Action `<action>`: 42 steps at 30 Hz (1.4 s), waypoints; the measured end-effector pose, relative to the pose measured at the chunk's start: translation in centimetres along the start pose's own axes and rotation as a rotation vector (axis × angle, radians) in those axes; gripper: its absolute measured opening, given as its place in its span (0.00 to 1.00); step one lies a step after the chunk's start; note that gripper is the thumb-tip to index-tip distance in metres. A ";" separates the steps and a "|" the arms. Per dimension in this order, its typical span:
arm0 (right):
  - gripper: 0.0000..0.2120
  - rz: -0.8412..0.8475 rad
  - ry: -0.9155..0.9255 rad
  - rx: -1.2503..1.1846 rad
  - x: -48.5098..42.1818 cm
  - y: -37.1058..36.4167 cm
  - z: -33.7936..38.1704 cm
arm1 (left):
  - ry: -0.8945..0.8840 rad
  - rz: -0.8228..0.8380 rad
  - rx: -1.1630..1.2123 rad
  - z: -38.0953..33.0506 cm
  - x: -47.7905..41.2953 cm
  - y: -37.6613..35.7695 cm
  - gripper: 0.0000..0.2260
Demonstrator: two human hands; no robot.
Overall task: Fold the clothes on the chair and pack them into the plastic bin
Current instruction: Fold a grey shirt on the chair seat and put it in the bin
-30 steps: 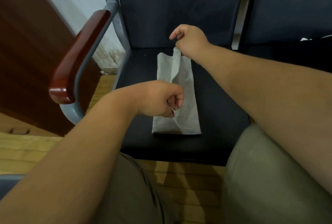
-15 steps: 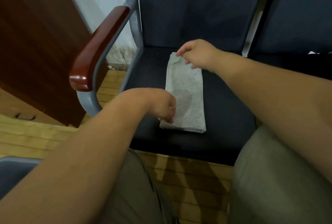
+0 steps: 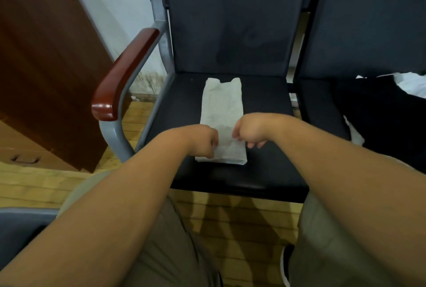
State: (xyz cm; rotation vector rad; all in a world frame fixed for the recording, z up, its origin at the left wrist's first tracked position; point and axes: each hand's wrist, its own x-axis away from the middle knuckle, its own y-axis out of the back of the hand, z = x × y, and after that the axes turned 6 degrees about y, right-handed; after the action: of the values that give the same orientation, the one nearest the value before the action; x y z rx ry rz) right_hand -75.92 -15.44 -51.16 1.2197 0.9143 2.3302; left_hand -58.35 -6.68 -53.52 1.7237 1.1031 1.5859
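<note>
A long, narrow, folded light grey cloth (image 3: 221, 116) lies flat on the black padded seat of the chair (image 3: 265, 171), near the middle of the seat. Its far end points at the chair's dark back, and its near end is close to the seat's front edge.

The left hand (image 3: 202, 140) is on the near left corner of the grey cloth. Its fingers are curled in and pinch the cloth's edge.

The right hand (image 3: 250, 133) is at the near right side of the grey cloth. Its fingers are curled too, but I cannot tell if they hold the cloth or only touch it.

The chair has a shiny red-brown wooden armrest (image 3: 125, 72) to the left of the grey cloth. To the right of the grey cloth, on the next seat, is a heap of black and white clothes (image 3: 387, 111).
</note>
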 end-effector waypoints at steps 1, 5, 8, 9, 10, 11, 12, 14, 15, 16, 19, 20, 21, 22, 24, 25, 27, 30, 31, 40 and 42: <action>0.21 0.010 0.023 0.076 0.4 -0.5 -0.2 | 0.009 0.012 0.005 0.2 0.0 -0.1 0.20; 0.23 0.005 0.145 0.311 1.8 -2.1 -0.6 | 0.032 0.048 0.007 0.8 0.0 -0.9 0.21; 0.22 0.018 0.190 0.331 1.4 -3.2 -1.9 | 0.001 -0.006 -0.050 0.6 -0.5 -1.8 0.20; 0.21 0.015 0.203 0.332 1.3 -3.3 -2.4 | -0.007 -0.032 -0.061 0.5 -0.7 -2.0 0.19; 0.22 0.010 0.221 0.338 1.2 -3.4 -2.8 | -0.010 -0.057 -0.059 0.4 -0.9 -2.2 0.18; 0.23 0.014 0.237 0.347 1.2 -3.3 -3.0 | -0.013 -0.075 -0.044 0.4 -1.0 -2.2 0.17; 0.24 0.015 0.253 0.356 1.2 -3.3 -3.2 | -0.017 -0.086 -0.023 0.4 -1.1 -2.1 0.16; 0.26 0.005 0.275 0.376 1.1 -3.2 -3.5 | -0.026 -0.105 0.010 0.4 -1.2 -1.8 0.12; 0.27 -0.001 0.281 0.389 1.0 -3.2 -3.5 | -0.026 -0.111 0.023 0.4 -1.3 -1.6 0.10; 0.28 -0.013 0.287 0.403 1.0 -3.3 -3.5 | -0.020 -0.117 0.044 0.4 -1.3 -1.4 0.09; 0.29 -0.098 0.316 0.448 1.1 -3.8 -3.0 | 0.021 -0.147 0.180 0.1 -0.9 0.1 0.04; 0.28 -0.143 0.332 0.460 1.1 -4.0 -2.8 | 0.032 -0.168 0.221 0.0 -0.7 0.7 0.04; 0.26 -0.193 0.350 0.458 1.1 -4.1 -2.6 | 0.039 -0.192 0.255 -0.1 -0.3 1.3 0.04; 0.23 -0.246 0.364 0.441 1.1 -4.2 -2.3 | 0.042 -0.218 0.288 -0.1 -0.1 1.8 0.05; 0.12 -0.349 0.375 0.360 1.0 -3.9 -2.0 | 0.036 -0.266 0.333 0.0 0.2 2.3 0.07; 0.07 -0.382 0.369 0.310 0.9 -3.6 -1.9 | 0.025 -0.281 0.325 0.0 0.3 2.4 0.09; 0.05 -0.416 0.358 0.220 1.0 -2.6 -1.8 | -0.004 -0.284 0.245 0.0 0.2 2.2 0.14; 0.06 -0.444 0.344 0.129 1.2 -1.4 -1.8 | -0.031 -0.292 0.056 -0.3 -0.3 1.7 0.17; 0.07 -0.451 0.340 0.119 1.2 -1.1 -1.8 | -0.035 -0.314 0.023 -0.3 -0.4 1.6 0.14; 0.06 -0.135 0.384 0.254 3.7 0.9 -1.8 | -0.075 -0.069 0.150 0.5 2.5 3.8 0.01; 0.07 -0.009 0.375 0.231 4.6 1.4 -1.8 | -0.102 0.109 0.248 0.3 3.5 4.0 0.03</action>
State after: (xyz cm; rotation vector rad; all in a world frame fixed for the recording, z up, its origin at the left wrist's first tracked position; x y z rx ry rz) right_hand -80.01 -14.54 -48.22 0.8631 1.3396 2.5491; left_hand -57.30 -5.78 -48.37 2.0347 1.2145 1.4551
